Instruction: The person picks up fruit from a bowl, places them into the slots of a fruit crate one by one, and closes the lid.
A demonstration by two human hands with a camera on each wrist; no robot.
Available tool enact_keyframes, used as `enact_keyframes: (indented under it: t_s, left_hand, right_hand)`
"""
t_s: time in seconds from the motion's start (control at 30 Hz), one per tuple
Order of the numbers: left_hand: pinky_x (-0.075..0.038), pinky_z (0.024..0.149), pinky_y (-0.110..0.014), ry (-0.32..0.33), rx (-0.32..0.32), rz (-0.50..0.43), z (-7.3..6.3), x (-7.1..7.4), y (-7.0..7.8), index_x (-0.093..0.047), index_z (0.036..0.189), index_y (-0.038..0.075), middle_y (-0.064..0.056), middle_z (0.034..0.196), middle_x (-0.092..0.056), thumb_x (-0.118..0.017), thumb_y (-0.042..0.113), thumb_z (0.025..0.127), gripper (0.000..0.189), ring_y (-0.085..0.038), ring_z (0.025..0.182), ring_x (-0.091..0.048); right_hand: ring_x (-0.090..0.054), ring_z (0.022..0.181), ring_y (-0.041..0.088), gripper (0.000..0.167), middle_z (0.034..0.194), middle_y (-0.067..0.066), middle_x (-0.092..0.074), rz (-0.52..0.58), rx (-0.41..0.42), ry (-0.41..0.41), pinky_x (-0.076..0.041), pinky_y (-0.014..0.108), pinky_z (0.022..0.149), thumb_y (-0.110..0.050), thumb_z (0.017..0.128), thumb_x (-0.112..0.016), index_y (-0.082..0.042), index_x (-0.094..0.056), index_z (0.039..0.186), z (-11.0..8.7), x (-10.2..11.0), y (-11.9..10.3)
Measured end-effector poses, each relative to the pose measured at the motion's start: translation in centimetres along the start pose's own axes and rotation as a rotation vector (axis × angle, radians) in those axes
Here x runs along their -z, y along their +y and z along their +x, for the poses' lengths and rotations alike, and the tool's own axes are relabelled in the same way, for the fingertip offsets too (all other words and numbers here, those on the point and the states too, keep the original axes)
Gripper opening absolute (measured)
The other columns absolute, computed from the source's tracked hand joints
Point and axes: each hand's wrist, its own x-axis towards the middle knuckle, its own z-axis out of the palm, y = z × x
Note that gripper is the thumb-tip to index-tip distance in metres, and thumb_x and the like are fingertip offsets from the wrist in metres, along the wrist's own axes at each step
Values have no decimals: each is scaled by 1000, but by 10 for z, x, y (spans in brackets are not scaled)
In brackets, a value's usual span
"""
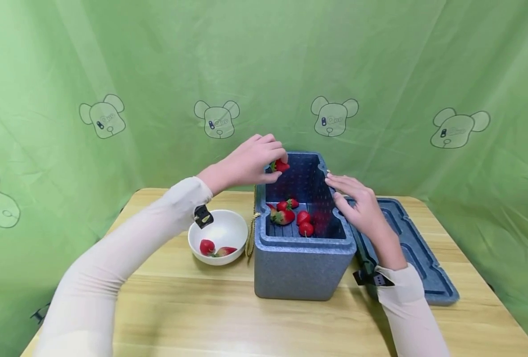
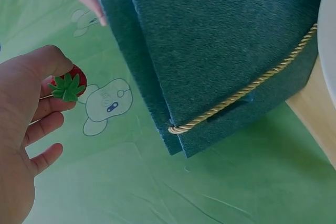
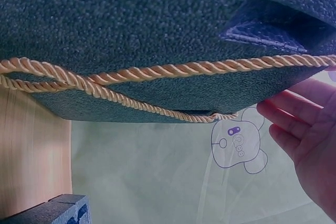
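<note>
Between thumb and fingers my left hand (image 1: 257, 161) pinches a red strawberry (image 1: 280, 165) with green leaves, above the far left part of a blue-grey foam box (image 1: 301, 270). In the left wrist view the strawberry (image 2: 69, 83) shows its leafy end. My right hand (image 1: 357, 201) rests with extended fingers on the box's right rim; the right wrist view has its fingers (image 3: 294, 114) against the outer wall. Inside the box lie several strawberries (image 1: 283, 216) and round red fruits (image 1: 305, 228). A white bowl (image 1: 221, 225) left of the box holds a round red fruit (image 1: 207, 247) and a strawberry (image 1: 225, 252).
The box's blue-grey lid (image 1: 417, 253) lies on the wooden table (image 1: 192, 317) at the right, partly under my right forearm. Gold twisted rope (image 3: 157, 72) runs along the box's sides. A green curtain (image 1: 272, 59) with bear-head drawings hangs behind the table.
</note>
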Motion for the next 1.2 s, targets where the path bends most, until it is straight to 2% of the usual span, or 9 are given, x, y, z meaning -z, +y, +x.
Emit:
enact_keyframes:
  t_s: [0.33,0.57,0.73,0.9,1.07,1.2]
  left_hand:
    - [-44,93,-39,-54,-33,75,6,4,5,-66,109,9,-4,107,-66,-67,21,94,20,-25,101,-53]
    - [-44,90,-40,-104,-86,148,16,7,11,-65,109,9,-5,107,-66,-69,26,94,24,-27,102,-53]
    - [-45,90,-40,-146,-94,202,19,2,15,-65,110,9,-5,108,-67,-69,30,94,26,-26,103,-54]
    - [-45,92,-40,-204,-101,218,24,-4,19,-65,112,11,-4,110,-66,-68,31,96,26,-26,105,-54]
    - [-43,91,-40,-245,-123,242,27,-9,22,-64,116,10,-4,110,-66,-66,32,97,28,-26,106,-54]
    - [-44,91,-40,-255,-139,248,28,-11,23,-64,119,11,-4,113,-67,-65,33,98,31,-27,109,-54]
  right_hand:
    - [-57,132,39,35,140,15,-64,-8,-4,-3,-31,24,120,-8,97,-60,-6,-69,131,1,0,0]
    - [-58,132,38,36,140,15,-64,-4,-14,-1,-32,26,121,-8,97,-59,-6,-69,131,2,0,1]
    - [-57,132,37,36,140,14,-64,-1,-11,-5,-32,24,120,-8,97,-59,-7,-69,131,1,-1,2]
    - [-58,132,37,36,140,15,-64,0,-8,-6,-32,24,120,-7,97,-59,-6,-69,131,-1,-1,3]
    - [-57,133,37,36,140,14,-64,-5,-18,-11,-35,32,120,-8,97,-59,-6,-69,132,0,-1,3]
    - [-56,134,37,36,141,14,-63,2,-28,-19,-36,38,120,-9,98,-58,-7,-68,133,1,0,2]
